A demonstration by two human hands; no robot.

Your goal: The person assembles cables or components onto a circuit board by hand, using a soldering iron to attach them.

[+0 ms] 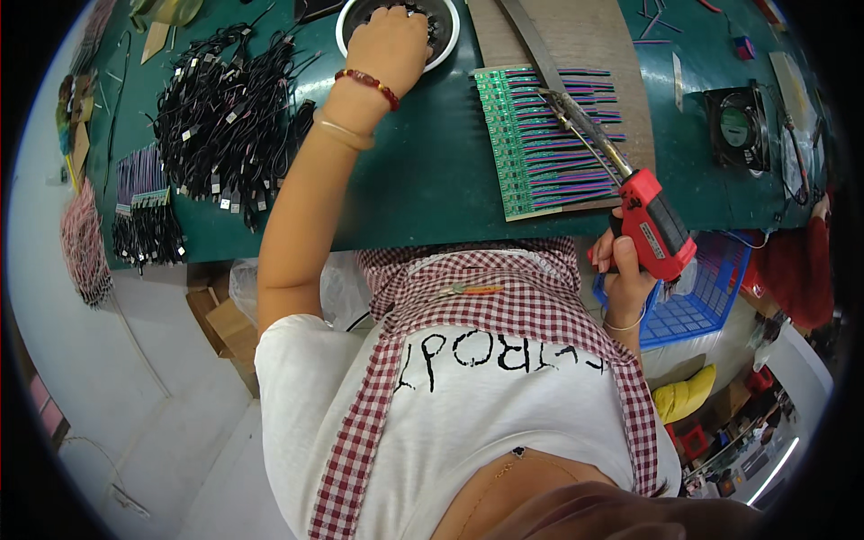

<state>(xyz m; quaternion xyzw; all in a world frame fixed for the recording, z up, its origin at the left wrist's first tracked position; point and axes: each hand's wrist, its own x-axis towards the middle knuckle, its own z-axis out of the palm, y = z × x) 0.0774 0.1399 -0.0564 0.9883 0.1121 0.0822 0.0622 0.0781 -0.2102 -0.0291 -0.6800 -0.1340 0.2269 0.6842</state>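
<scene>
Ahead of the right hand (625, 270), which is closed around the handle of a red-and-black soldering gun (655, 225), lies one green circuit panel (506, 148) with coloured wires (571, 171) running out to its right; the gun's metal end reaches over them. Far off to the upper left of that grip, the left hand (391, 43) dips into a bowl (454, 36) of dark pieces (436, 38); its fingertips are hidden, so whether they pinch anything I cannot tell.

The work looks partway along: wires lie against the panel from top to bottom, but the joints are too small to judge. The panel seems to be in one piece, so separating it is probably left. Left of the left hand's grip and lower, a bundle (142, 211) with black leads looks further along.

Counted: one gun, one panel, one bowl, one metal bar (533, 43) above the gun's end, one cardboard sheet (625, 49) under the panel, one fan (740, 130) right of the right grip, and one blue basket (688, 310) below it. The wires overlap too much to count, as do the black cables (225, 126) left of the left hand.
</scene>
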